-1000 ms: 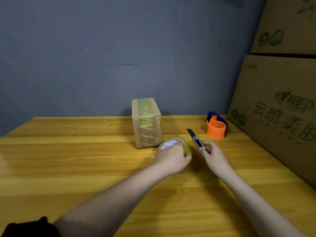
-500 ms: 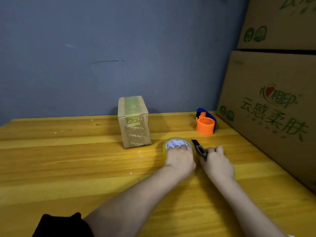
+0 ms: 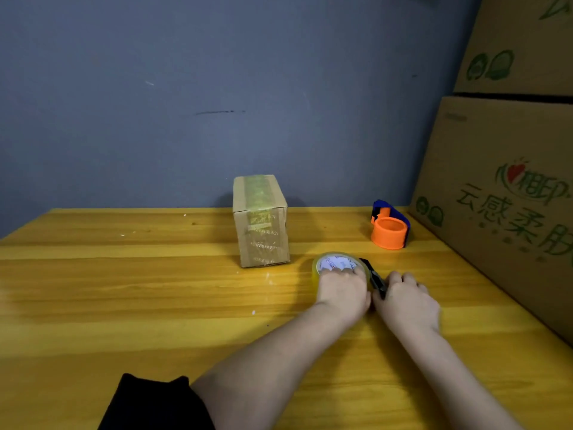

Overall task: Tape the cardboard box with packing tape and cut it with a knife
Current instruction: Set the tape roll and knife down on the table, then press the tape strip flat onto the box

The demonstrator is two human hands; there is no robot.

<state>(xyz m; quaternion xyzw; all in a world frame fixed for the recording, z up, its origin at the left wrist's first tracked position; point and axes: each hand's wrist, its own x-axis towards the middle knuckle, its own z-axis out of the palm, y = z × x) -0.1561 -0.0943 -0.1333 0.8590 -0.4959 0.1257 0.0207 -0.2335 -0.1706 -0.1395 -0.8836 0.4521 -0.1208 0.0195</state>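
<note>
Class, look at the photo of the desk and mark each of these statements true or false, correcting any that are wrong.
1. The small cardboard box stands upright on the wooden table. True.
2. The left hand rests on the roll of packing tape. True.
3. The right hand is empty. False: it holds the knife.
4. The orange tape dispenser sits on top of the small box. False: it stands on the table, to the box's right.
5. The roll of tape lies flat on the table. True.
6. The small box carries no tape. False: a strip runs over its top and down its front.
</note>
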